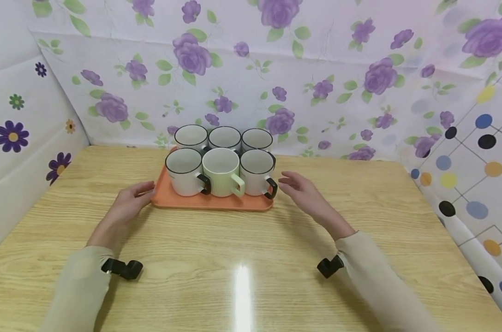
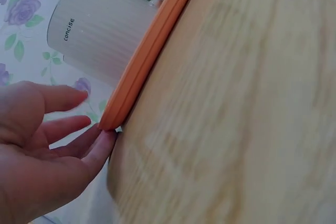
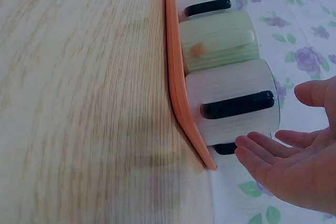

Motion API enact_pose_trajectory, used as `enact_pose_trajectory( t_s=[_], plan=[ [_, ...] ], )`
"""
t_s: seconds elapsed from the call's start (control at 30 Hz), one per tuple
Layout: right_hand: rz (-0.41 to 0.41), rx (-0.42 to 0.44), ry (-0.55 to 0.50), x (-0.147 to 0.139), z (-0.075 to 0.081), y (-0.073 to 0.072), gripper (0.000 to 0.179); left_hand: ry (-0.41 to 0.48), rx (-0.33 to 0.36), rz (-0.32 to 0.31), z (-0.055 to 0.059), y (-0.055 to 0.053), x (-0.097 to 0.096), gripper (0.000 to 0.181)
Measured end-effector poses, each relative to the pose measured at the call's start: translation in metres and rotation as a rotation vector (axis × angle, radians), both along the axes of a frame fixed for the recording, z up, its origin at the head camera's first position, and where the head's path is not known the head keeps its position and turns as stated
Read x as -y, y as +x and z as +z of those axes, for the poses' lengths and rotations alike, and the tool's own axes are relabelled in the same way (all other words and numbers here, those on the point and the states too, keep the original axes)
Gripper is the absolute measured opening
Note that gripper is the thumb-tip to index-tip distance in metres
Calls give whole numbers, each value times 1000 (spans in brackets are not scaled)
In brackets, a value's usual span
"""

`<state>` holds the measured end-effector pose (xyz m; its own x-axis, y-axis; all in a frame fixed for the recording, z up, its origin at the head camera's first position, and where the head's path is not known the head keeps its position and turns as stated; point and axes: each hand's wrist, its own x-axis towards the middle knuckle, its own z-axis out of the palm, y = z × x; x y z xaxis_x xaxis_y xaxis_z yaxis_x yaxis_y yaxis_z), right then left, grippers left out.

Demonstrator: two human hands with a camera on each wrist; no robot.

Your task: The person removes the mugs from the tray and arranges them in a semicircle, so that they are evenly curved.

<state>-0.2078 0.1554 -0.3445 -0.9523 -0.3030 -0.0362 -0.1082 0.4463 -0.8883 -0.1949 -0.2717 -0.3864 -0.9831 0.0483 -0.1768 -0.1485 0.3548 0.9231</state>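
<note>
An orange tray [image 1: 184, 203] on the wooden table bears several mugs in two rows of three. In the front row a pale green mug [image 1: 219, 180] stands between a white mug [image 1: 182, 180] and another white mug [image 1: 253, 180], both with black handles. My left hand [image 1: 128, 203] is at the tray's left front corner. In the left wrist view its lower fingertips [image 2: 106, 136] touch the tray's edge, thumb apart. My right hand [image 1: 305, 196] is beside the tray's right end, fingers loosely extended near the black handle [image 3: 239, 104], holding nothing.
The back-row mugs [image 1: 257, 137] stand close to a flowered cloth [image 1: 234, 83] behind the table [image 1: 193, 258]. Patterned cloths flank the table at left [image 1: 18, 161] and right [image 1: 475, 184]. Each wrist bears a black device [image 1: 122, 268].
</note>
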Motion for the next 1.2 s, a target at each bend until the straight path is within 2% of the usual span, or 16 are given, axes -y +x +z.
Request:
enact_pose_trajectory(
  t_s=[0.13,0.27,0.37,0.63,0.9,1.2],
  plan=[
    [-29,27,-21,7,-3,-5,48,-64,12,59,-6,-5,-2,55],
    [-36,70,-90,13,-8,-9,41,-99,16,83,-7,-8,-4,53],
    [-31,92,-141,17,-12,-13,37,-115,12,69,-7,-10,-5,52],
    [-69,92,-196,28,-22,-19,28,-110,0,41,-8,-10,-5,52],
    [-87,88,-237,35,-24,-21,35,-102,-2,38,-8,-9,0,53],
    [-158,55,-253,44,-25,-17,38,-85,34,46,-6,-10,1,54]
  ],
)
